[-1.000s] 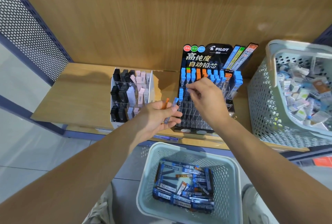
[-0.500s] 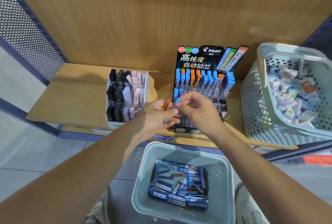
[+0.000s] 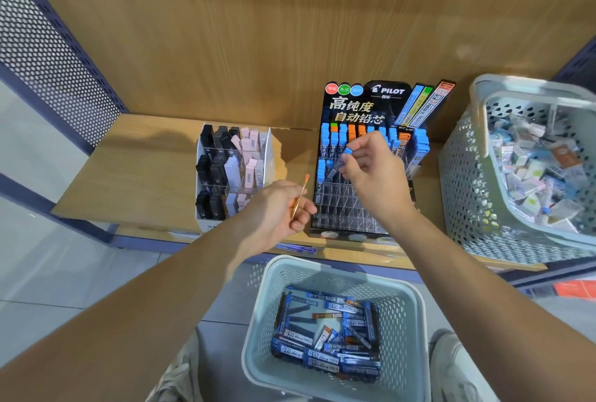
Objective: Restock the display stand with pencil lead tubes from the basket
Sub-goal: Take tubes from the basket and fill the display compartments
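The black display stand point(image 3: 371, 105) stands on the wooden shelf, its upper rows filled with blue- and orange-capped lead tubes and its lower clear slots bare. My right hand point(image 3: 371, 172) pinches a blue-capped tube point(image 3: 344, 156) over the stand's second row. My left hand point(image 3: 280, 211) holds an orange-capped tube point(image 3: 300, 195) upright, just left of the stand. Below the shelf sits a pale basket point(image 3: 261, 321) holding several blue and orange lead tubes point(image 3: 325, 330).
A white organiser point(image 3: 267, 156) of black, grey and pink erasers stands left of the stand. A large pale perforated basket point(image 3: 464, 176) full of mixed small stationery sits on the shelf at the right. A perforated metal panel point(image 3: 48, 56) bounds the left side.
My right hand took the blue-capped tube out of my left hand and carried it up to the stand's second row. My left hand now holds only the orange-capped tube.
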